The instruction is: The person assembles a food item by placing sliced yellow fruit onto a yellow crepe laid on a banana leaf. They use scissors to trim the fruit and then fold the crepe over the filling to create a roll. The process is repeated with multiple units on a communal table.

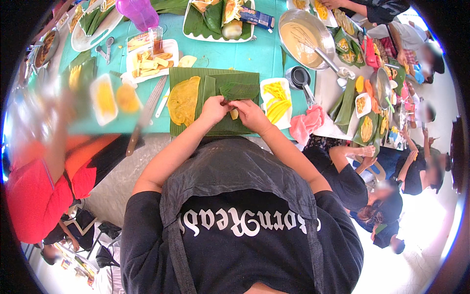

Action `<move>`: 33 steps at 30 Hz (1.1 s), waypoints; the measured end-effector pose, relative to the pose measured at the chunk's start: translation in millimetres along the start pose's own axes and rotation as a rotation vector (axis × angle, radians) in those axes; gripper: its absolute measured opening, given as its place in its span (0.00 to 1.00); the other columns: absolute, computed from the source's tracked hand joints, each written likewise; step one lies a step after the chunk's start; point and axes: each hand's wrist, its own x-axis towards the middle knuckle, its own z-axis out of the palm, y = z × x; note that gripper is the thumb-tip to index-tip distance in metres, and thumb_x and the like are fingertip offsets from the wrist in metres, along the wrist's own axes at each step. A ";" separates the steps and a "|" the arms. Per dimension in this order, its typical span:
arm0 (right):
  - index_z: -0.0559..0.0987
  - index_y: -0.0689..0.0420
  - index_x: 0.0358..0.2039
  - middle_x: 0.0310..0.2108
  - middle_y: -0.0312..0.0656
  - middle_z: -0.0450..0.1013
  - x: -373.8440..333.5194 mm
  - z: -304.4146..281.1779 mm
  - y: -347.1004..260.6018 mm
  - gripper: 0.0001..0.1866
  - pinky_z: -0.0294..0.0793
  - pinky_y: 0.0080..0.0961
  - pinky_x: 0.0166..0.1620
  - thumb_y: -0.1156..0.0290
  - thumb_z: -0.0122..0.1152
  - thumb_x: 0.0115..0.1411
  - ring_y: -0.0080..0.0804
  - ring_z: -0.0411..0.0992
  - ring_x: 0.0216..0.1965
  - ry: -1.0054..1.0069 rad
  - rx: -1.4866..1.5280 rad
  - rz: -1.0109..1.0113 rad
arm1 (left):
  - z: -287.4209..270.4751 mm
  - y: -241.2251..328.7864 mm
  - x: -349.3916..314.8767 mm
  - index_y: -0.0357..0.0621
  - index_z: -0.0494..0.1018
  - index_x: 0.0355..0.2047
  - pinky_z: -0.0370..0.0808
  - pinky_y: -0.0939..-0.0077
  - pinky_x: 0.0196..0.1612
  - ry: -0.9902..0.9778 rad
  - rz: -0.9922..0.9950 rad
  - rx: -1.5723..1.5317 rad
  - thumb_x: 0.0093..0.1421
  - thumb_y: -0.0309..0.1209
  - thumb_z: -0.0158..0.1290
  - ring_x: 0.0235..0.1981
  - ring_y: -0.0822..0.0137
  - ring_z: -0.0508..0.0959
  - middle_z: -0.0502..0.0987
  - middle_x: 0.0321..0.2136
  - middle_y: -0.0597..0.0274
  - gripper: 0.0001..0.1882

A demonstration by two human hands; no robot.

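Close together over a banana leaf sheet (247,78), my left hand (214,110) and my right hand (249,116) pinch at the lower edge of a smaller banana leaf piece (240,90). Both are closed, and the fingertips nearly meet. A small pale tan piece (234,114) shows under the right fingers; what it is I cannot tell. Left of my hands, a thin round yellow-orange wrapper (183,100) lies flat on the sheet. A narrow leaf strip (209,89) rests beside it. Right of my hands stands a white tray (264,104) with yellow strips and slices.
Beyond are a plate of fried pieces (152,63), a leaf-lined tray (188,32) and a batter bowl (323,44) with a whisk. A knife (139,128) projects over the table edge at left. Measuring cups (299,78) and a pink cloth (307,125) lie right. People work on both sides.
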 end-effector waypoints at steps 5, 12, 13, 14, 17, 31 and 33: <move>0.74 0.56 0.48 0.43 0.50 0.74 0.5 -3.1 -2.8 0.19 0.73 0.39 0.49 0.81 0.50 0.55 0.50 0.72 0.45 0.047 -0.022 -0.060 | -0.8 11.2 -10.4 0.38 0.76 0.29 0.75 0.64 0.33 0.125 0.221 0.129 0.52 0.33 0.61 0.27 0.54 0.79 0.78 0.24 0.50 0.11; 0.72 0.55 0.50 0.43 0.50 0.73 1.9 -4.9 -6.3 0.21 0.73 0.39 0.48 0.81 0.51 0.54 0.51 0.72 0.44 0.086 -0.071 -0.082 | 1.9 2.2 -9.6 0.39 0.73 0.27 0.74 0.66 0.29 0.126 0.349 0.051 0.52 0.28 0.58 0.24 0.57 0.78 0.77 0.22 0.52 0.07; 0.72 0.55 0.50 0.43 0.50 0.73 2.3 -5.0 -5.8 0.21 0.73 0.39 0.48 0.81 0.51 0.54 0.51 0.72 0.44 0.090 -0.079 -0.083 | 3.1 -0.3 -9.0 0.39 0.73 0.27 0.74 0.67 0.29 0.124 0.360 0.044 0.52 0.27 0.58 0.24 0.57 0.78 0.77 0.22 0.53 0.06; 0.71 0.55 0.50 0.43 0.50 0.73 2.5 -5.1 -5.6 0.21 0.73 0.40 0.47 0.81 0.51 0.55 0.51 0.71 0.44 0.094 -0.078 -0.075 | 3.9 -0.6 -9.2 0.39 0.73 0.27 0.74 0.67 0.29 0.122 0.370 0.037 0.51 0.26 0.57 0.24 0.58 0.78 0.77 0.22 0.53 0.06; 0.71 0.55 0.50 0.41 0.49 0.73 4.2 -6.2 -6.6 0.20 0.73 0.40 0.47 0.81 0.51 0.55 0.51 0.71 0.43 0.104 -0.075 -0.061 | 5.2 -2.4 -9.5 0.39 0.73 0.27 0.74 0.68 0.29 0.118 0.386 0.014 0.51 0.25 0.57 0.23 0.60 0.77 0.76 0.22 0.53 0.05; 0.79 0.52 0.34 0.34 0.40 0.76 -9.3 7.4 1.3 0.09 0.69 0.36 0.41 0.71 0.64 0.50 0.43 0.72 0.38 0.266 -0.187 0.018 | 9.7 -8.0 -10.8 0.38 0.67 0.38 0.72 0.79 0.33 0.084 0.273 -0.192 0.54 0.19 0.56 0.28 0.75 0.73 0.75 0.30 0.63 0.12; 0.80 0.52 0.36 0.32 0.40 0.76 -9.3 9.7 0.1 0.10 0.68 0.36 0.42 0.70 0.64 0.50 0.43 0.72 0.37 0.266 -0.196 0.029 | 11.0 -8.9 -9.9 0.38 0.66 0.38 0.72 0.79 0.32 0.083 0.276 -0.212 0.54 0.19 0.55 0.28 0.76 0.73 0.75 0.29 0.63 0.12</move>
